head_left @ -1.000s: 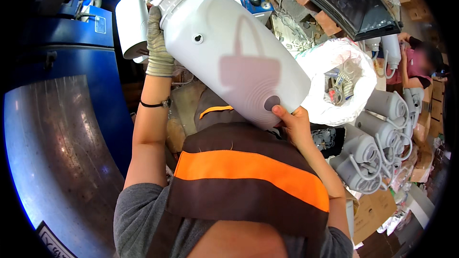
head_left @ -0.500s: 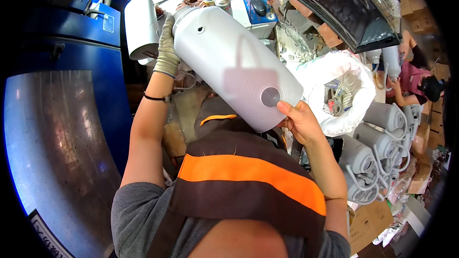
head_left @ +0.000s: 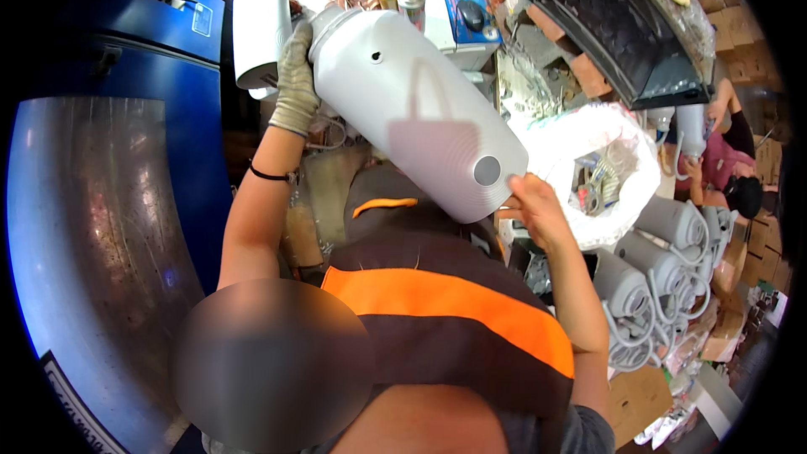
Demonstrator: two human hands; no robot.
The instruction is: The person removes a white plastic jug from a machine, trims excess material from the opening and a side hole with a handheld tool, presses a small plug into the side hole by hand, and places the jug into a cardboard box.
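A pale grey cylindrical canister [head_left: 412, 101] lies slantwise in front of me, its narrow neck at the upper left and its broad ringed end at the lower right. Its side has a small hole, and a dark round disc [head_left: 487, 171] sits in the ringed end. My left hand [head_left: 296, 80], in a knitted glove, is closed around the neck end. My bare right hand [head_left: 538, 208] holds the rim of the broad end, thumb at the edge and fingers partly behind it. Another white cylinder [head_left: 261, 29] stands just beyond my left hand.
A blue metal machine [head_left: 189, 168] fills the left side. Cans [head_left: 410, 7] and a black mouse [head_left: 471, 15] are on the far bench. At right are a white sack [head_left: 546, 147] with loose parts, stacked grey canisters with hoses [head_left: 622, 282], and a co-worker [head_left: 727, 151] handling one.
The canister's broad end has risen slightly. My right thumb has slid from beside the disc toward the rim. My left hand keeps its hold at the neck.
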